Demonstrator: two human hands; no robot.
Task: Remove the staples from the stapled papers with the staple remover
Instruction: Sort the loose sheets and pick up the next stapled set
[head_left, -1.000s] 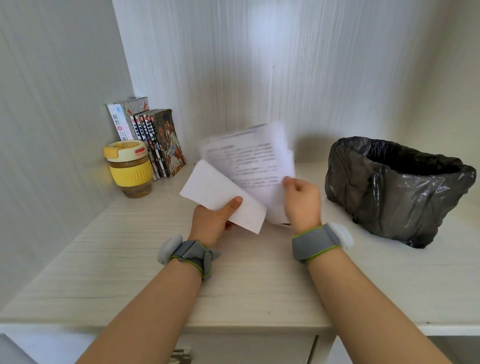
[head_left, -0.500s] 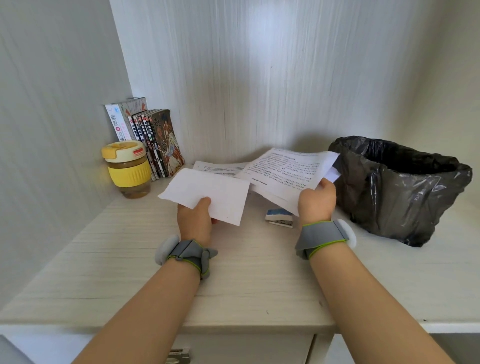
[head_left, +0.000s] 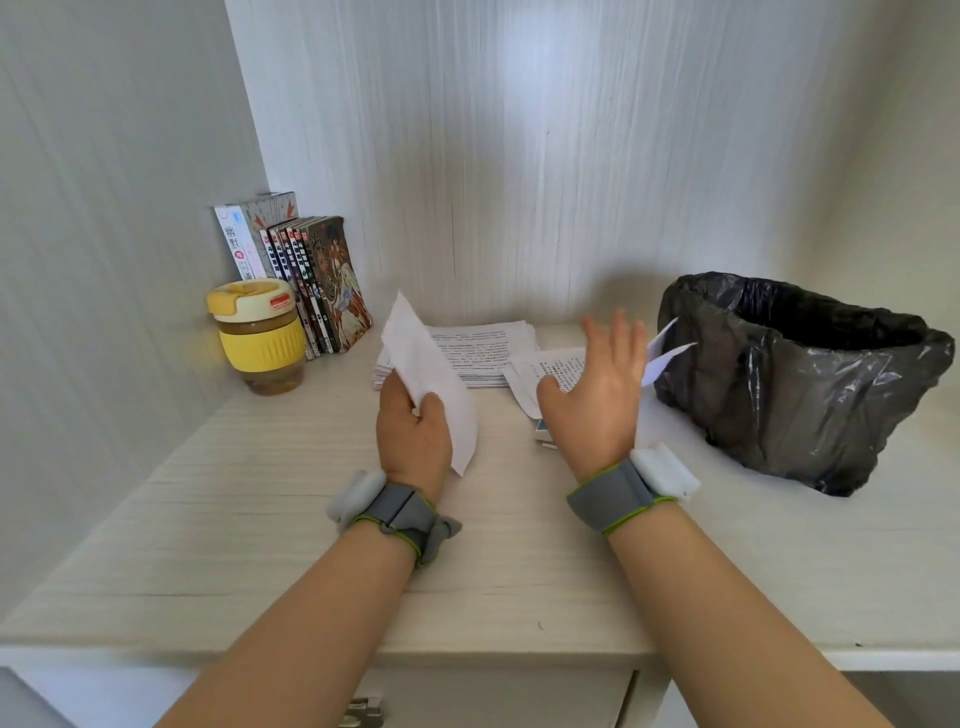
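Bright, even daylight, soft glare patch on the back wall at 12 o'clock, faint shadows, right hand slightly motion-blurred, wide-angle bending toward 3 and 9 o'clock edges

Two hands: the left hand and the right hand. One sheet in the left. One paper stack beyond both. One loose printed page under the right. One jar and one row of books left of the hands, number unclear. One bin right of them.
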